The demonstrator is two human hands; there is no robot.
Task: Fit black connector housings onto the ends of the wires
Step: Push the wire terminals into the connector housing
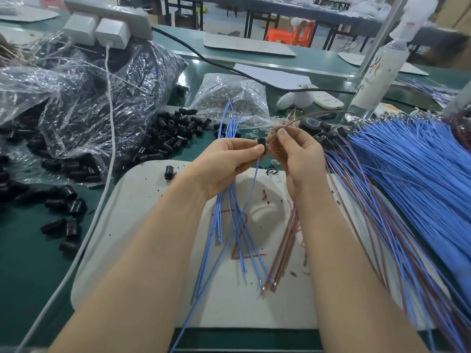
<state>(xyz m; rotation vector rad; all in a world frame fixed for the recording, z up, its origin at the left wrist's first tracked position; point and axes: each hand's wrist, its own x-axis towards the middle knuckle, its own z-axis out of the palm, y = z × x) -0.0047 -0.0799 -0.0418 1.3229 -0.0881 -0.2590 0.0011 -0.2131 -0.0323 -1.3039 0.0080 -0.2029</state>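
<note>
Over the white plastic work mat at the green desk's near edge, a left hand pinches a small black plastic connector housing and grips a bundle of thin blue wires, spares at the ready. The right hand's fingers pinch a thin brown wire, its end aimed at the housing. Loose black housings crowd the desk's left side, and a heap of long blue wires crowds the right.
</note>
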